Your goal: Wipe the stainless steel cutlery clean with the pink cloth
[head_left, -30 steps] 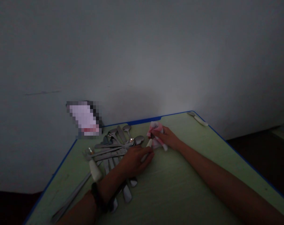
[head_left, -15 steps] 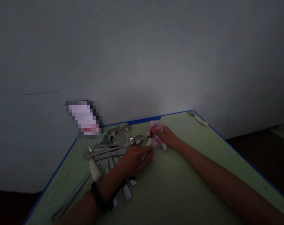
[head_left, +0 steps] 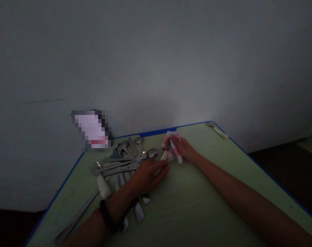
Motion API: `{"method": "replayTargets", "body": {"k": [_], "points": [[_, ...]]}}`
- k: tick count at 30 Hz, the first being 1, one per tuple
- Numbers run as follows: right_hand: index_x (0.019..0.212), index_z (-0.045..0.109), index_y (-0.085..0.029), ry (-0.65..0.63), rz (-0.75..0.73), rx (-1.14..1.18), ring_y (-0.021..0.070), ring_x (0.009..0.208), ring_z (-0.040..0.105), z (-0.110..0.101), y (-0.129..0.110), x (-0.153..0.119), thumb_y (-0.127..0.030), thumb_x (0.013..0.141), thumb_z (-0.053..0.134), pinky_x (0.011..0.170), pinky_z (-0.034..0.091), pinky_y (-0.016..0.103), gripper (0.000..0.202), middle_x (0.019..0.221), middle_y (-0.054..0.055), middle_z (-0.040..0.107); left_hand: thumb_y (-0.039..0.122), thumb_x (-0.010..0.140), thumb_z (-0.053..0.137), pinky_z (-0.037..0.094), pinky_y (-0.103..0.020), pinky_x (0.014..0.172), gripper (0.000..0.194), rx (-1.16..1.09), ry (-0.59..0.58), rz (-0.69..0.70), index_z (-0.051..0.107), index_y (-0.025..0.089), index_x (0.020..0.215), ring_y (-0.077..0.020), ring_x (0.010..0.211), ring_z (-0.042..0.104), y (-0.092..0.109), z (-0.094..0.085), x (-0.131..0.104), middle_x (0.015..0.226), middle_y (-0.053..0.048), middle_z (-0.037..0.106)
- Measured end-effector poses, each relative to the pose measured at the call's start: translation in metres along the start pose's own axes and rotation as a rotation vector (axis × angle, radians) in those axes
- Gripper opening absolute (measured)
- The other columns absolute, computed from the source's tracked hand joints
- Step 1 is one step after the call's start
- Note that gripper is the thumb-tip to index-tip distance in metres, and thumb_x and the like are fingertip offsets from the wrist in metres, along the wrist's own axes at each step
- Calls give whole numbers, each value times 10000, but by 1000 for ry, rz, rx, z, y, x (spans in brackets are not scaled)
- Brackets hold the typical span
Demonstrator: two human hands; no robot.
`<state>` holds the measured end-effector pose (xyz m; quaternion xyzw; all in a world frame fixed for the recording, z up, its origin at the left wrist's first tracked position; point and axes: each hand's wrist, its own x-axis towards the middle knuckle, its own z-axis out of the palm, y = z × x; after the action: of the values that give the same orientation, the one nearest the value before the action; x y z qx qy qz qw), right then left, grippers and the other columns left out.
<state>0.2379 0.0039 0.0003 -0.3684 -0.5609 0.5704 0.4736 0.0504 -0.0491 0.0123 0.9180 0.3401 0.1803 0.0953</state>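
Note:
My left hand [head_left: 152,173] is closed round the cream handle [head_left: 164,156] of a utensil, just above the table. The far end of that utensil is hidden in a pink and white cloth [head_left: 171,141]. My right hand [head_left: 183,148] grips this cloth, its fingers pressed against the folds. Under and beside my left wrist lies a pile of metal cutlery, with a spoon [head_left: 152,153], another spoon [head_left: 139,140] and several flat handles [head_left: 139,211]. A thick cream handle [head_left: 103,187] rests left of my wrist.
The pale green table [head_left: 197,199] has a blue edge and stands against a grey wall [head_left: 156,61]. A fork with a cream handle [head_left: 220,132] lies at the back right corner. A blurred-out phone-like object [head_left: 91,128] leans at the back left.
My right hand has shifted slightly on the cloth, and the cloth's folds have changed shape. My left hand keeps its hold in nearly the same spot.

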Motion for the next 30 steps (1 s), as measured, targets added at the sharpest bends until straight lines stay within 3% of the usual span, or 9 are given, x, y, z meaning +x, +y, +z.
{"method": "replayTargets", "body": {"k": [5, 8, 10, 15, 19, 24, 30], "points": [[882, 631, -165, 101, 130, 208, 201, 787, 641, 1, 0, 3, -665, 803, 313, 777, 485, 335, 598, 794, 81, 685, 301, 917, 357, 429, -280, 683, 208, -82, 8, -47, 532, 191, 941, -165, 733, 589, 2, -3, -1, 785, -33, 621], [955, 607, -164, 13, 229, 404, 226, 807, 647, 3, -6, 3, -655, 819, 242, 781, 491, 382, 627, 806, 91, 687, 302, 915, 362, 433, -287, 704, 183, -110, 42, -85, 505, 198, 963, -171, 775, 597, 5, -5, -1, 831, -32, 629], [988, 591, -164, -43, 210, 469, 232, 837, 645, 3, -9, 2, -611, 832, 241, 804, 484, 400, 589, 826, 88, 688, 299, 913, 364, 433, -288, 709, 174, -120, 52, -98, 492, 201, 978, -171, 783, 600, 6, -6, -1, 845, -29, 631], [1003, 571, -155, -26, 136, 493, 237, 917, 625, -5, -8, 4, -530, 833, 253, 875, 445, 418, 521, 889, 99, 684, 322, 893, 399, 428, -297, 705, 216, -114, 34, -99, 468, 199, 1058, -184, 781, 593, 7, -7, -1, 857, -35, 628], [1003, 563, -144, -50, 152, 536, 245, 936, 617, -12, -5, 6, -541, 814, 252, 890, 435, 422, 539, 915, 114, 676, 326, 873, 421, 424, -310, 729, 282, -134, 1, -60, 439, 194, 1122, -194, 802, 582, 6, -10, -3, 885, -45, 620], [997, 558, -144, -52, 159, 565, 243, 913, 621, -12, -2, 6, -422, 780, 307, 868, 451, 428, 432, 918, 105, 677, 276, 874, 397, 425, -308, 766, 346, -207, -53, 15, 383, 171, 1204, -203, 887, 573, 4, -14, -4, 976, -69, 604], [950, 580, -156, -56, 189, 555, 210, 869, 633, -10, 0, 9, -315, 797, 384, 849, 476, 378, 295, 894, 72, 687, 282, 888, 378, 433, -309, 733, 352, -157, -34, -43, 384, 182, 1226, -194, 801, 582, 5, -9, -2, 908, -55, 615]]}}
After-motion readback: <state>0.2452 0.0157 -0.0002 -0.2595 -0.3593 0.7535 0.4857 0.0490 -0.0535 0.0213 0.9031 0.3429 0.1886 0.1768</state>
